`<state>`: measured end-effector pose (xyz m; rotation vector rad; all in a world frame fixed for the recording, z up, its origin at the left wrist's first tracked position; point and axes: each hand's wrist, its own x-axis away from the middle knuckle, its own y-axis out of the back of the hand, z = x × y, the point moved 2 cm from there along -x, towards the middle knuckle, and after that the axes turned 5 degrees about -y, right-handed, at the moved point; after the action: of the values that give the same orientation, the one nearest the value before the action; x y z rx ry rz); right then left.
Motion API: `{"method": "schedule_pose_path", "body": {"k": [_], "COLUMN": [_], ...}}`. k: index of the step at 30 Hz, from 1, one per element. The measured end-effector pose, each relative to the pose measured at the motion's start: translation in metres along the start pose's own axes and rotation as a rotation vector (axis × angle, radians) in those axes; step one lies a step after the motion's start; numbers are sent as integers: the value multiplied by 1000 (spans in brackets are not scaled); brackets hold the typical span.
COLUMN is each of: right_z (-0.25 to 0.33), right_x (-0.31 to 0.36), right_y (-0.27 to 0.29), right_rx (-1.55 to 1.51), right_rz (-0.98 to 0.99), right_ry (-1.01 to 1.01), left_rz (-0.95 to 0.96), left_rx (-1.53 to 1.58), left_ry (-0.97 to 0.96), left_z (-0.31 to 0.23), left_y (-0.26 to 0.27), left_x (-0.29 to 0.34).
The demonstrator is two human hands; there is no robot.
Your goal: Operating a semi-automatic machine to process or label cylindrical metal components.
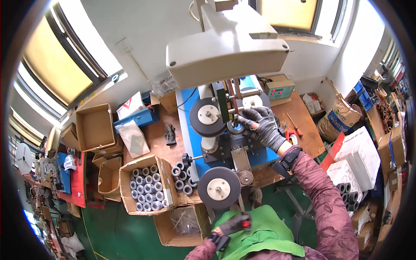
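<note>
- Slim screwdriver with an orange-red handle (298,131)
- Bulging tan woven sack (340,116) on the right
- Blue plastic bins (364,96) beyond it
- Square open brown cardboard box (93,128)
- Yellow-paned, dark-framed window (56,56)
- Green floor (115,232)

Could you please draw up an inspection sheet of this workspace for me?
Surface: brown table, bearing the blue machine base.
Job's things: white-headed machine, black disc at its front; grey rings, loose and boxed.
Clutter: screwdriver, crumpled dark item.
Hands: gloved right hand at the machine's middle, contact unclear; left hand low, small red thing at its fingers.
Cables: thin dark cable, ends unclear.
Surroundings: green floor, window, cardboard boxes.
</note>
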<state>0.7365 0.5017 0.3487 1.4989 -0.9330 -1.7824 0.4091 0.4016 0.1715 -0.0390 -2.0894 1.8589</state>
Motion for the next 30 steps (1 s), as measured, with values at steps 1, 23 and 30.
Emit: {"method": "schedule_pose_path", "body": {"k": [1, 23, 30], "right_z": [-1, -15, -46], "right_x": [1, -3, 81], "right_y": [-1, 22, 71], "right_rx": [-11, -301, -482], "right_rz": [1, 126, 121], "right_ry": [-10, -159, -458], "left_rz": [-152, -595, -1010], "left_rx": [-185, -2013, -2314], "left_ry": [-22, -446, -1088], "left_z": [-17, -246, -210], "left_y": [4, -12, -19], "left_x": [19, 50, 46]}}
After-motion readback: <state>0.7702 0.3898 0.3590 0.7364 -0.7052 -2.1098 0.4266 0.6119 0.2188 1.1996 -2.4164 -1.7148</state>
